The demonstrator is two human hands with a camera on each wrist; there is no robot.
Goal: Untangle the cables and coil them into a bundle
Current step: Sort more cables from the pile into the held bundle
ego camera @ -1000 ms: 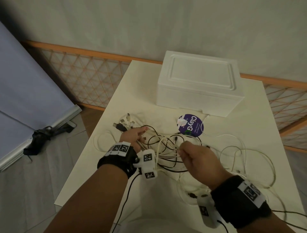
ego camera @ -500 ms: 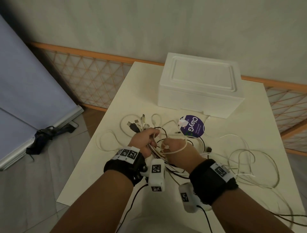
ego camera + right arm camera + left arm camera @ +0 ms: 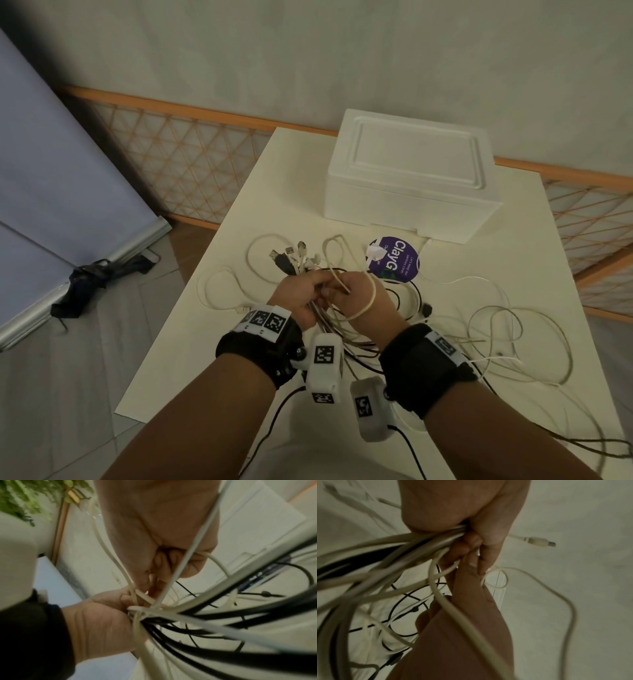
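Several white and black cables (image 3: pixel 346 329) are gathered into a bundle that my left hand (image 3: pixel 303 293) grips above the table, with their plugs (image 3: pixel 291 258) fanning out beyond its knuckles. My right hand (image 3: pixel 356 294) is pressed against the left and pinches a white cable (image 3: pixel 337 281) at the bundle; one white loop (image 3: pixel 371 301) lies over its back. In the left wrist view my left hand (image 3: pixel 467 524) clamps the strands (image 3: pixel 419 540), and one plug (image 3: pixel 539 542) sticks out past it. In the right wrist view my right hand (image 3: pixel 159 555) meets the left hand (image 3: pixel 106 620) where the cables (image 3: pixel 171 614) converge.
More loose white cable (image 3: pixel 513 335) sprawls over the right of the white table (image 3: pixel 212 329), and a thin loop (image 3: pixel 219 284) lies at its left. A white foam box (image 3: pixel 411 178) stands at the back, a round purple sticker (image 3: pixel 397 262) in front of it. Camera leads (image 3: pixel 582 445) trail at the lower right.
My right hand has come left from the loose cables to the left hand, bringing a white loop with it. The bundle's plugs have shifted slightly right and farther away.
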